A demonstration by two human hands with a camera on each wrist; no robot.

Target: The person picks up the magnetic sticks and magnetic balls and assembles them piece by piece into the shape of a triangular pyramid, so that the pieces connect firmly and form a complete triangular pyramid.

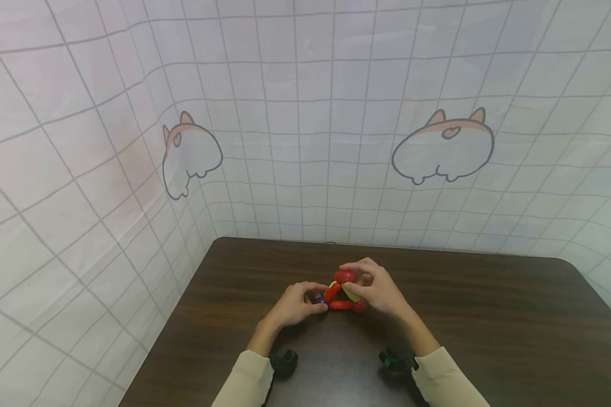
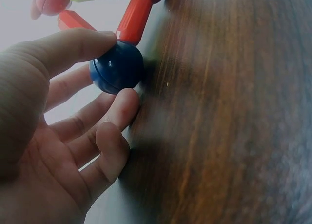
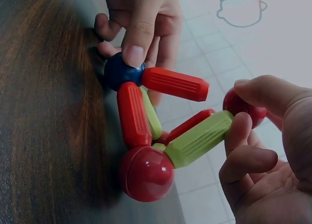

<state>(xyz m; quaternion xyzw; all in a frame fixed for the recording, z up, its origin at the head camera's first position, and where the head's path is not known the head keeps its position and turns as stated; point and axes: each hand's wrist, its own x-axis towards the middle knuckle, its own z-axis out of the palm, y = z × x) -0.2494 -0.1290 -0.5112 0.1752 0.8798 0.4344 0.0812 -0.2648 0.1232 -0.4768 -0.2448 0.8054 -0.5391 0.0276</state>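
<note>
A frame of smooth balls and ribbed rods stands on the table between my two hands. My left hand (image 1: 292, 302) pinches the blue ball (image 2: 119, 68) at the left corner, thumb on top. With thumb and fingers, my right hand (image 1: 382, 291) holds the upper red ball (image 3: 247, 109). A green rod (image 3: 200, 138) slopes from that ball to the lower red ball (image 3: 146, 174). One red rod (image 3: 134, 114) joins the lower red ball and the blue ball. Another red rod (image 3: 178, 84) rises from the blue ball, its free end a small gap from the upper red ball.
The dark wooden table (image 1: 489, 322) extends around both hands. Behind it and to the left hangs a white grid-patterned curtain (image 1: 315, 169) with cartoon animal drawings. Dark bands (image 1: 284, 363) sit on both wrists, below light sleeves (image 1: 246, 379).
</note>
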